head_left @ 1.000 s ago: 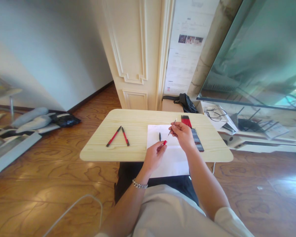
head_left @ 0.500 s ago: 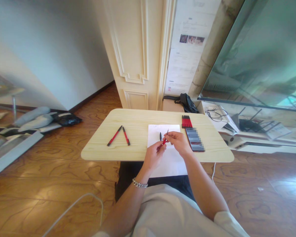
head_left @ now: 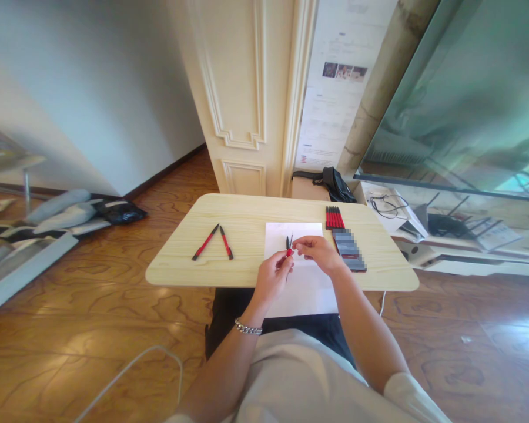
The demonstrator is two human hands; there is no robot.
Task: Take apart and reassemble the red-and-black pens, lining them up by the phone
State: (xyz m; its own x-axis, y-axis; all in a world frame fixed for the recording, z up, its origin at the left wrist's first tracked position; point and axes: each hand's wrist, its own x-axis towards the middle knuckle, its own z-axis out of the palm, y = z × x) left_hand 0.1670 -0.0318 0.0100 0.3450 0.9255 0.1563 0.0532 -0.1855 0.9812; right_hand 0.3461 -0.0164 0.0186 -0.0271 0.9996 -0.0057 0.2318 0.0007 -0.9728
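Observation:
My left hand (head_left: pixel 274 276) is closed around a red pen barrel (head_left: pixel 289 252), held over the sheet of white paper (head_left: pixel 306 294). A thin dark rod like a pen refill (head_left: pixel 291 239) sticks up from the barrel's upper end. Close beside it is my right hand (head_left: pixel 316 251), its thumb and fingertips drawn together; what they pinch, if anything, is too small to make out. Just behind the left fingers lies a black pen part (head_left: pixel 287 241) on the paper. My fingers hide the rest of the barrel.
Two red-and-black pens (head_left: pixel 206 242) (head_left: pixel 226 243) lie at the left of the pale wooden table (head_left: pixel 171 264). Several more stand side by side in a row of pens (head_left: pixel 334 218) at the back right, near a dark flat object (head_left: pixel 349 251), partly pixelated.
The thin rod has moved left and now stands at the red barrel's end. My left hand has tilted the barrel more upright, and my right fingertips have shifted slightly left.

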